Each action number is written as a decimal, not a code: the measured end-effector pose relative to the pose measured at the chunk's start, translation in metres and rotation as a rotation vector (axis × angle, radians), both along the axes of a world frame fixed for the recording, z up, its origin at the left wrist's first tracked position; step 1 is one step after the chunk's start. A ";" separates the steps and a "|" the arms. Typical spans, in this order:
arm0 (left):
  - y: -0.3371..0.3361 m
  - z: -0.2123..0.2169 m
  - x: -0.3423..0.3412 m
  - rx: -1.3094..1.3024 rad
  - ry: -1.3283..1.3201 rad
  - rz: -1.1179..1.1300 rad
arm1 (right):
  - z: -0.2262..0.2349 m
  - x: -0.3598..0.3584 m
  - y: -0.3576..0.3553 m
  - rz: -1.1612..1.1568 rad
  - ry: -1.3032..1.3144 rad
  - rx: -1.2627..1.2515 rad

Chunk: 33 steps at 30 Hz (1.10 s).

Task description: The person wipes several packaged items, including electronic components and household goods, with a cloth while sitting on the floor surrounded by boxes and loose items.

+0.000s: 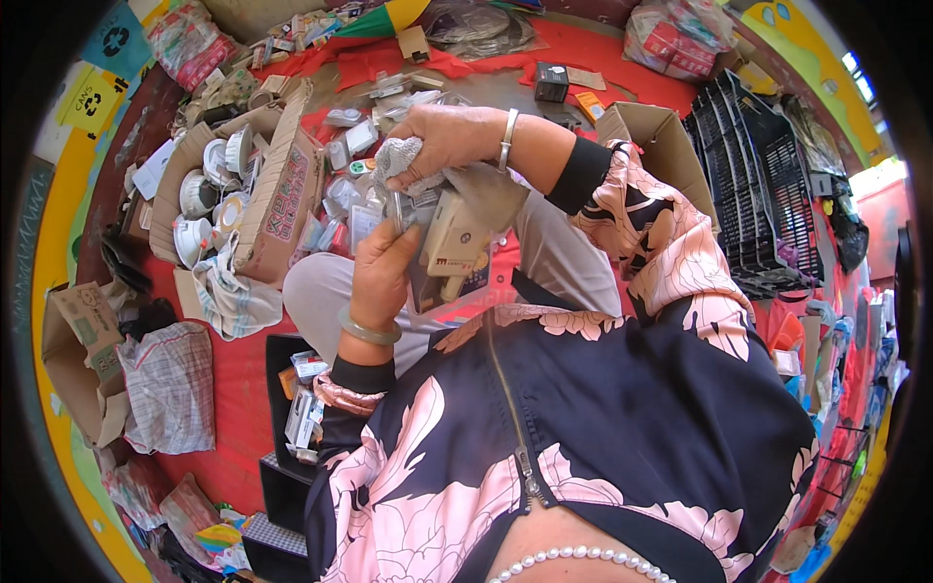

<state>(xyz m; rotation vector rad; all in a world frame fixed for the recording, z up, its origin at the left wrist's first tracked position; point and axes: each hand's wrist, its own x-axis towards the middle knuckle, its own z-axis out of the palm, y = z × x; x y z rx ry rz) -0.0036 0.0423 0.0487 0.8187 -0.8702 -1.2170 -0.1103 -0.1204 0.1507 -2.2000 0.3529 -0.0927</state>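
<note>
Above my lap, my right hand (442, 141) is closed round a crumpled grey cloth (397, 163), part of which hangs below the palm. My left hand (381, 267) pinches a thin grey piece (397, 209) between thumb and fingers, and its upper end meets the cloth. What kind of piece it is, I cannot tell. Just right of my left fingers is a beige box-shaped item (455, 238), tilted over my lap. Under it shows part of a clear plastic tray (457, 306). Small white and clear plastic parts (362, 136) lie beyond my hands.
To the left stands a cardboard box (282, 194) of round white lamp fittings (197, 194), with a striped cloth (238, 296) over its near side. Black crates (753, 185) and an open carton (661, 146) are at the right. A black bin (287, 408) with small boxes sits by my left elbow.
</note>
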 end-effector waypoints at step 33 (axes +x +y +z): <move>0.015 0.004 0.004 -0.012 0.086 0.149 | -0.012 -0.043 -0.035 0.057 -0.021 -0.209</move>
